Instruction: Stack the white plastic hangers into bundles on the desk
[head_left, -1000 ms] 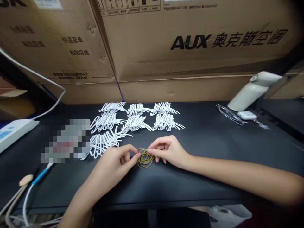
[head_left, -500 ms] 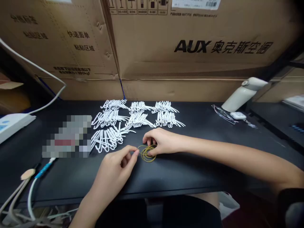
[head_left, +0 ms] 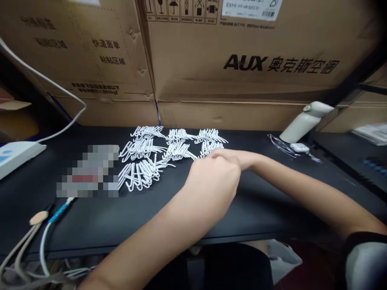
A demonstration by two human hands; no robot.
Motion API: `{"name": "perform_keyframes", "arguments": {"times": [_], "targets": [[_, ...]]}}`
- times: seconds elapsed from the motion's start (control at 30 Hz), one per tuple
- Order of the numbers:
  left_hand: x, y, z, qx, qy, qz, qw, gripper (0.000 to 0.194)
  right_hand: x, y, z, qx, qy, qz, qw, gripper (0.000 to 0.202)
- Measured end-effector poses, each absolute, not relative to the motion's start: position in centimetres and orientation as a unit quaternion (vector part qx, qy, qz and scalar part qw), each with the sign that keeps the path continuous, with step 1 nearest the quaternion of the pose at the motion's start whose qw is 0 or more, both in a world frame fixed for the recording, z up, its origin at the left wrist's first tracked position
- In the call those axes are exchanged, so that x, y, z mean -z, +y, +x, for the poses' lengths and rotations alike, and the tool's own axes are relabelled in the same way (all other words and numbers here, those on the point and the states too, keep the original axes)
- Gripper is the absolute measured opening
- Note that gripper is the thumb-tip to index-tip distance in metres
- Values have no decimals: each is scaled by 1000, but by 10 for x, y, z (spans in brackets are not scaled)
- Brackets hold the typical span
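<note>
White hooks (head_left: 212, 146): seven loose piles left of centre and at mid-frame; the closest sits right behind the knuckles, whether touched or not I can't tell.
Step between the hands: probably fine two-handed work, judging by how the hands meet; whatever is being worked is hidden.
Next move: likely calls for a steady grip and enough room that the nearest pile isn't nudged.
Left hand (head_left: 212, 179): mid-frame, back to the camera, fingers curled out of sight; how far open, and holding what, I can't tell.
Right hand (head_left: 237, 156): just behind the left, partly covered by it, fingertips hidden; opening and hold can't be told.
Desk (head_left: 105, 225): black, under everything.
Bottle (head_left: 304, 124): right of frame, glasses (head_left: 282, 147) just beside it.
Carton (head_left: 248, 86): across the upper frame.
</note>
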State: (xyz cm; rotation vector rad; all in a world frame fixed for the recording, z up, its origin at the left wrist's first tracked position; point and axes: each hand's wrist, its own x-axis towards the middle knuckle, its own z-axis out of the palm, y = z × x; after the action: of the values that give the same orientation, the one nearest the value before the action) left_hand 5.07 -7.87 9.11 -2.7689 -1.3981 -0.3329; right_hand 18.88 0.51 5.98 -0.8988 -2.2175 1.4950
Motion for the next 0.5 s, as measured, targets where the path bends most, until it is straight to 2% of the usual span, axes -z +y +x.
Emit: {"name": "perform_keyframes", "arguments": {"times": [0.07, 0.17, 0.2, 0.27, 0.37, 0.5], "targets": [[-87, -69, 60, 95, -409, -907, 32, 22, -66, 13, 216, -545, -776, -307, 82, 2], [-64, -50, 61, 77, -334, -938, 56, 29, -65, 26, 260, -581, -733, -355, 2, 21], [-55, -43, 59, 46, -288, -956, 31, 33, -62, 31, 273, -572, -732, -370, -28, 24], [-39, -31, 54, 72, -259, -963, 24, 42, -54, 42, 297, -553, -725, -405, -68, 31], [-21, -21, 44, 142, -241, -960, 25, 45, -46, 51, 321, -549, -704, -440, -96, 38], [-8, -22, 30, 127, -227, -965, 38, 42, -48, 50, 327, -529, -706, -458, -105, 38]]}}
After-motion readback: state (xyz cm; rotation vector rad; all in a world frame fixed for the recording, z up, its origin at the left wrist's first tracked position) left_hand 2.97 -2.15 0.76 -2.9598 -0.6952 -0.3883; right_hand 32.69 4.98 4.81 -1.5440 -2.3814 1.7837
